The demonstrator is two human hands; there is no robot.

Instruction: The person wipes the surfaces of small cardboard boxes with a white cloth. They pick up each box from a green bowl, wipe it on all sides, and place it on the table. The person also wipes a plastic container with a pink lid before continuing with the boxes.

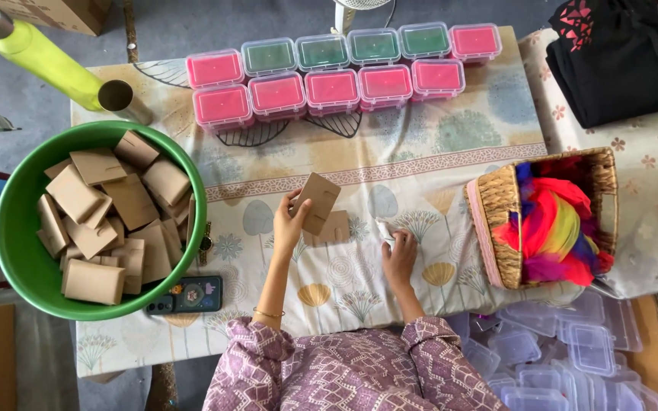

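My left hand [289, 223] holds a small brown cardboard card [316, 202] up over the patterned tablecloth [390, 160]. A second brown card [334, 228] lies flat on the cloth just right of it. My right hand [400, 256] rests on the cloth with its fingers pinched on a small pale scrap [387, 230]. A green bowl [20, 198] at the left is full of several similar brown folded cards [104, 213].
Two rows of clear lidded boxes, pink [332, 89] and green [322, 52], line the far edge. A wicker basket [496, 221] of bright cloth sits right. A phone [186, 294] lies near the bowl. Empty clear boxes [565, 358] pile at lower right. A yellow bottle [43, 57] lies top left.
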